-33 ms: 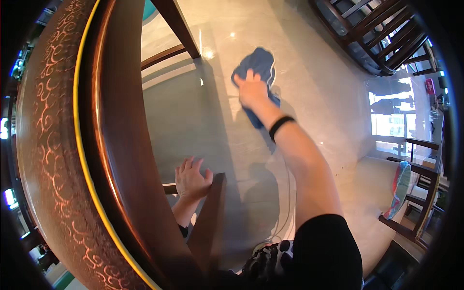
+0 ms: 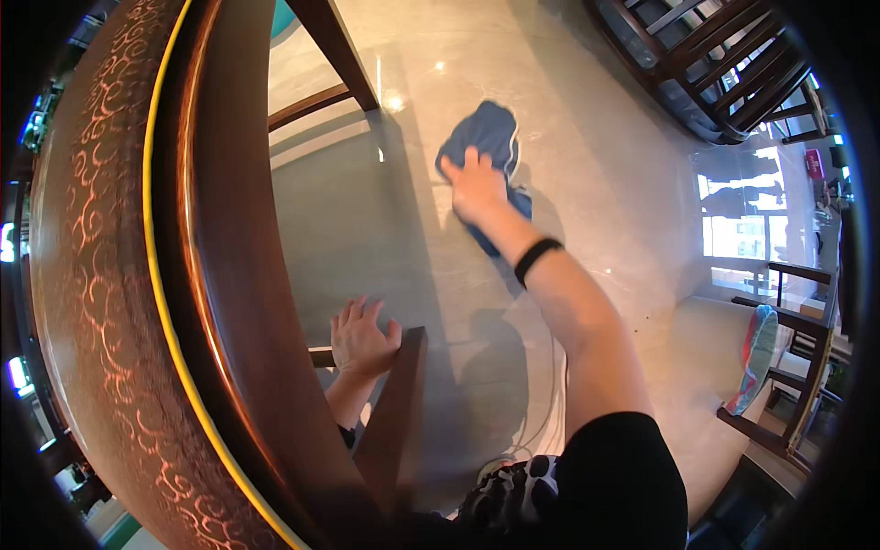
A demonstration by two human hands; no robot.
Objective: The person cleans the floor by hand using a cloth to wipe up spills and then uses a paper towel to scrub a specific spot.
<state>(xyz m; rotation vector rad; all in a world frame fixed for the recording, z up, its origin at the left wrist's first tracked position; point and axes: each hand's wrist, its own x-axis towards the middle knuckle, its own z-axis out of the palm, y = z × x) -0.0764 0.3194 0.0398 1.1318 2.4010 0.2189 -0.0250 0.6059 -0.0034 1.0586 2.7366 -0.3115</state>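
My right hand presses down on a blue cloth spread on the pale, glossy floor. Its fingers are stretched out and apart over the cloth, with no grip around it visible. The cloth has a light edge, and part of it lies under my hand and wrist. My left hand has its fingers spread and holds nothing. It is beside a dark wooden leg, low under the piece of furniture. Whether the palm bears on the floor or on the wood I cannot tell.
A large dark wooden edge with yellow trim and a patterned brown surface fills the left. Another wooden leg stands at the far left. Dark slatted furniture is at the far right. A thin cord lies near my right arm.
My right hand and the blue cloth have shifted slightly toward me across the floor. My left hand is nearly unchanged.
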